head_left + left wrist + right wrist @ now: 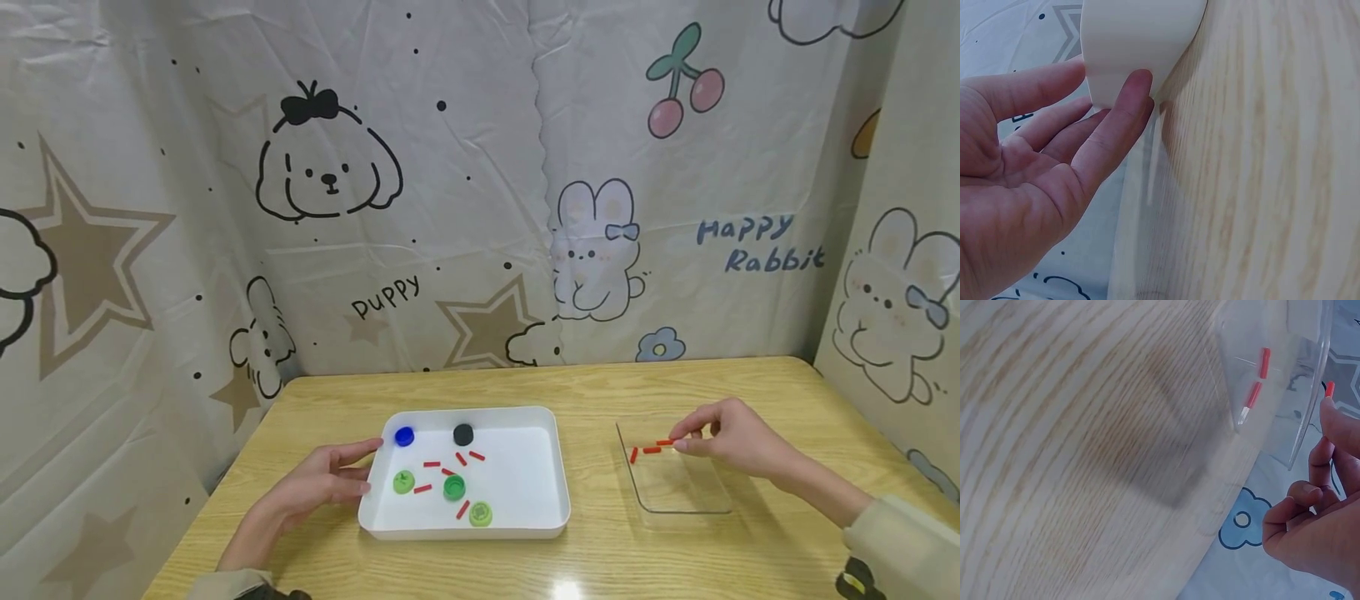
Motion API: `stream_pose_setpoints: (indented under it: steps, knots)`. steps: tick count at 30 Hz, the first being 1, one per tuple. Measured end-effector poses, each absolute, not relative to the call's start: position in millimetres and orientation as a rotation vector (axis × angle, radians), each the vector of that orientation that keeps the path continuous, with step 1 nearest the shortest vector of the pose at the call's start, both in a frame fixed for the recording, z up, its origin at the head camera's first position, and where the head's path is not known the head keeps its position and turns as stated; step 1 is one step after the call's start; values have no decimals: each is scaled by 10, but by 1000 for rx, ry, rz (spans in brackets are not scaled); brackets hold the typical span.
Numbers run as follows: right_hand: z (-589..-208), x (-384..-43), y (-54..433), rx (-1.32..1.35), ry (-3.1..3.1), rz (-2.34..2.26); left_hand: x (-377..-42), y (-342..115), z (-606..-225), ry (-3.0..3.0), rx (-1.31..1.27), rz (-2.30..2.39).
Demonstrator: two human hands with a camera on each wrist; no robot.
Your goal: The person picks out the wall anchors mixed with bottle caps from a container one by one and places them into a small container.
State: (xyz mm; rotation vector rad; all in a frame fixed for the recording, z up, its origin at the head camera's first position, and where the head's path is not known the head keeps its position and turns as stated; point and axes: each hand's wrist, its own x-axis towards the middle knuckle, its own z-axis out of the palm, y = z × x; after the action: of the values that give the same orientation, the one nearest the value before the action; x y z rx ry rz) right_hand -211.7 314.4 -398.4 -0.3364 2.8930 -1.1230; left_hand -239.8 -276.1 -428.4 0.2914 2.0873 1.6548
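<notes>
A small red stick [664,442] is pinched between the thumb and fingertips of my right hand [731,435], over the clear plastic box [686,512]. Inside that box lie two more red sticks, one upper stick [1264,362] and one lower stick [1253,395] in the right wrist view. My left hand [322,481] touches the outer left wall of a white tray [517,532], its fingers mostly straight in the left wrist view. The tray holds several red sticks [432,464] and round caps: a blue cap [404,436], a black cap [463,434], a green cap [453,487] and light green caps [481,513].
Tray and box stand side by side on a wooden table [600,567], with a strip of tabletop between them. A printed cloth [465,208] hangs behind the table and along its sides.
</notes>
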Motion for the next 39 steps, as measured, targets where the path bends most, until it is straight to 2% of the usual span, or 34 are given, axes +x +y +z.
stream_pose_setpoints:
  steps: [32,39]
  knots:
    - [-4059,-2271,3112,-468,3030,-845,-2418,-2749,-4317,2090,277,1656]
    - [-3970,-2283,3059,-443,3050,-813,-2413,-2765,-4303,2086,274,1657]
